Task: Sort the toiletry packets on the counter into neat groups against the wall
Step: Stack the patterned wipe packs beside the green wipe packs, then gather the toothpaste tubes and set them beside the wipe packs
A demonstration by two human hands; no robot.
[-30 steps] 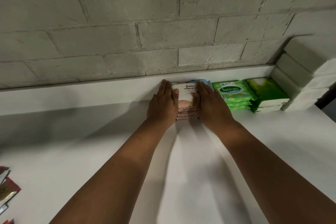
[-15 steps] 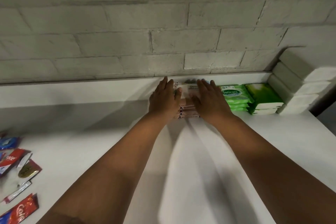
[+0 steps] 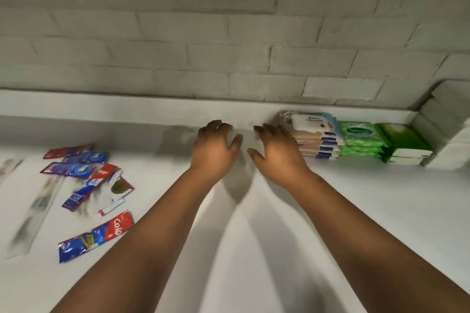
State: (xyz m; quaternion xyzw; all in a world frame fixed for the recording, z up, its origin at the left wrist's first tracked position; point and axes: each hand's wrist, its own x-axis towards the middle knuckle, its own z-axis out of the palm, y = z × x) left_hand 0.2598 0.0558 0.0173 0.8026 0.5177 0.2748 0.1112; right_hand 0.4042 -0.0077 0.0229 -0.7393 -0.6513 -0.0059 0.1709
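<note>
meanwhile both hands hovered above the white counter (image 3: 356,211), near the brick wall (image 3: 229,46). the left hand (image 3: 216,146) and right hand (image 3: 276,151) held nothing, fingers loosely bent and spread, thumbs turned toward each other. just right of the right hand, a stack of beige and white wipe packets (image 3: 315,138) stood against the wall, then a stack of green sanicare packets (image 3: 362,138), then a stack of green and white packs (image 3: 407,146). well left of the left hand, away from the wall, loose red and blue toothpaste sachets (image 3: 94,185) lay scattered and blurred.
</note>
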